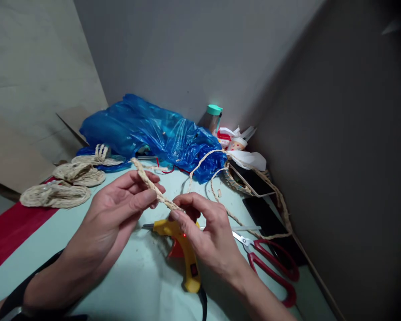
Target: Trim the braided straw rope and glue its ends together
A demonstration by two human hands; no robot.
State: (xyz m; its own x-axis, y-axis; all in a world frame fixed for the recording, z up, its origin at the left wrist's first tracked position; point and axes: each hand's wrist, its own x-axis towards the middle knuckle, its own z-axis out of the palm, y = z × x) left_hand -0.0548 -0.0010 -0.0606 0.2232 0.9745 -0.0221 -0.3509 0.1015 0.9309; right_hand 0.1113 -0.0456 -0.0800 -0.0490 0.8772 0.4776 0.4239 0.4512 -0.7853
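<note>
A pale braided straw cord (pixel 148 180) is stretched between my two hands above the table (pixel 127 272). My left hand (pixel 116 214) pinches it near its thick free end, which points up and to the left. Farther along, my right hand (pixel 210 232) grips the same cord between thumb and fingers. The rest of the cord runs in loops behind my right hand and over to the right. Below the hands lies a yellow glue gun (pixel 192 267) with an orange trigger and a small red light, partly covered by my right hand.
Red-handled scissors (pixel 270 263) lie at the right, beside a black flat object (pixel 259 214). Woven straw soles (pixel 56 195) rest at the left near a red cloth (pixel 20 227). A blue plastic bag (pixel 147 129), a bottle (pixel 212 118) and a paper cup (pixel 237 143) stand along the wall.
</note>
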